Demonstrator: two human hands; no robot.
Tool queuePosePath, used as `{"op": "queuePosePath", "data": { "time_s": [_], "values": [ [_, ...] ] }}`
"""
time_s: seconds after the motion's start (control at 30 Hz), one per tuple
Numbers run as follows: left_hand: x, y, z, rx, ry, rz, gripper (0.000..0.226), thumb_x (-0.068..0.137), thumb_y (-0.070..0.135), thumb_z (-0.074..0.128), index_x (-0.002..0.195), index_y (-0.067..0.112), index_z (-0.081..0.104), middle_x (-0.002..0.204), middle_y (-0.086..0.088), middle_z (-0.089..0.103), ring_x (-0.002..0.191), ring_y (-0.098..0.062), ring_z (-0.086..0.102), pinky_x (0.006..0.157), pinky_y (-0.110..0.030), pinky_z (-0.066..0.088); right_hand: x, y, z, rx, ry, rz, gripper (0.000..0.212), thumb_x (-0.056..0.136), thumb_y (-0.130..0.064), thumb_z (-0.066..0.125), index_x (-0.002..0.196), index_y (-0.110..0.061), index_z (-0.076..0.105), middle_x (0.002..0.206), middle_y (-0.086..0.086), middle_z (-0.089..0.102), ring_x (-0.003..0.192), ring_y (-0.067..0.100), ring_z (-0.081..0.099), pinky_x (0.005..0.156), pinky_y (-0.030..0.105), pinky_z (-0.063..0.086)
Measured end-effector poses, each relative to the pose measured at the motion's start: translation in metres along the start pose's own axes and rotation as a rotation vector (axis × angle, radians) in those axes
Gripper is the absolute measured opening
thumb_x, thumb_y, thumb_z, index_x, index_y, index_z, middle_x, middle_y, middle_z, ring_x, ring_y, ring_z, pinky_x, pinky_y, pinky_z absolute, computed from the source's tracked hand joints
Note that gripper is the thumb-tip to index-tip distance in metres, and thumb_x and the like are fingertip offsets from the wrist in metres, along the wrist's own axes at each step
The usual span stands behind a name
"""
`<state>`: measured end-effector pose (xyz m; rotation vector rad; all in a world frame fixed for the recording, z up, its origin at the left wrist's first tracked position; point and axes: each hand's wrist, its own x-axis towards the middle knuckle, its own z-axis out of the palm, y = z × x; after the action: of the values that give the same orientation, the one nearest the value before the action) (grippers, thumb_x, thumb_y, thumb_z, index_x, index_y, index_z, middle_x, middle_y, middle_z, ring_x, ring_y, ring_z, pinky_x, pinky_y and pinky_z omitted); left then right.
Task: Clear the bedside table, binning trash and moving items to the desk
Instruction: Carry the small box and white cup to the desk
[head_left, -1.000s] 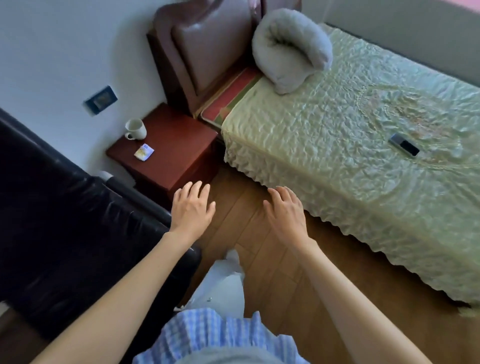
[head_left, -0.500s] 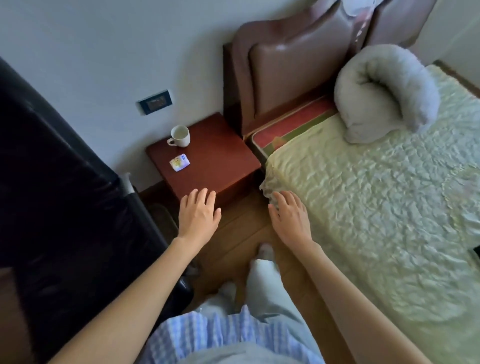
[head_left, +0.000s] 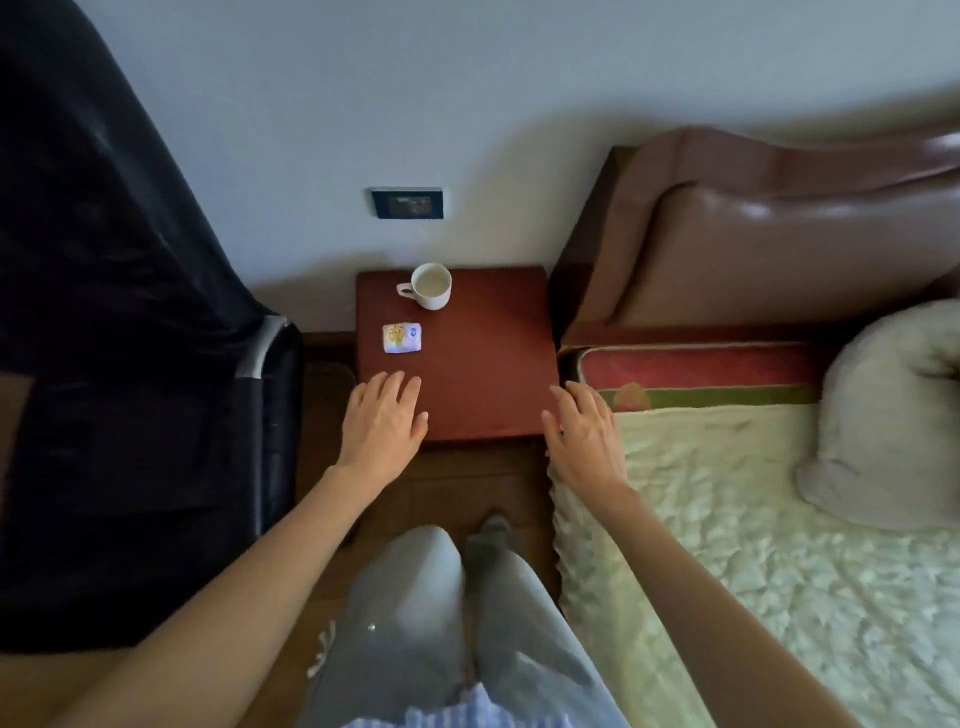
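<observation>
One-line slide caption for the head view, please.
Both hands, left and right, hover open at the bedside table, which holds a white cup and a small wrapper.

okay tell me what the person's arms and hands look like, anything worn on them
Both forearms are bare, with no sleeves in view. The left hand and right hand wear no gloves, and no rings, watch or bracelets show on the fingers or wrists.

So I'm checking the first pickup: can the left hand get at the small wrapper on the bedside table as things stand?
Probably yes. The left hand is open over the bedside table's near edge, and the wrapper lies just beyond its fingertips with bare tabletop between. The cup stands further back.
</observation>
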<state>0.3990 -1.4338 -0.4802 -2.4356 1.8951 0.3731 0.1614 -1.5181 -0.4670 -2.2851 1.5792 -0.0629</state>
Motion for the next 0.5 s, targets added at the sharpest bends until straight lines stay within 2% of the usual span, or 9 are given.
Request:
{"op": "queuePosePath", "data": {
  "time_s": [0.27, 0.5],
  "values": [
    [0.08, -0.016, 0.033, -0.012, -0.026, -0.077, 0.049, 0.09, 0.037, 0.053, 0.131, 0.01, 0.049, 0.132, -0.013, 0.054, 0.124, -0.029, 0.047, 0.102, -0.044, 0.041, 0.092, 0.004, 0.046, -0.03, -0.064, -0.122, 0.042, 0.092, -0.032, 0.043, 0.123, -0.008, 0.059, 0.128, 0.015, 0.058, 0.124, 0.032, 0.05, 0.101, 0.045, 0.04],
    [0.152, -0.065, 0.091, -0.039, -0.09, -0.133, 0.051, 0.091, 0.037, 0.053, 0.133, 0.01, 0.046, 0.133, -0.014, 0.052, 0.125, -0.031, 0.046, 0.103, -0.043, 0.04, 0.158, -0.018, 0.108, -0.008, -0.066, -0.126, 0.04, 0.091, -0.031, 0.044, 0.119, -0.008, 0.061, 0.123, 0.014, 0.06, 0.118, 0.033, 0.054, 0.099, 0.045, 0.044]
  ]
}}
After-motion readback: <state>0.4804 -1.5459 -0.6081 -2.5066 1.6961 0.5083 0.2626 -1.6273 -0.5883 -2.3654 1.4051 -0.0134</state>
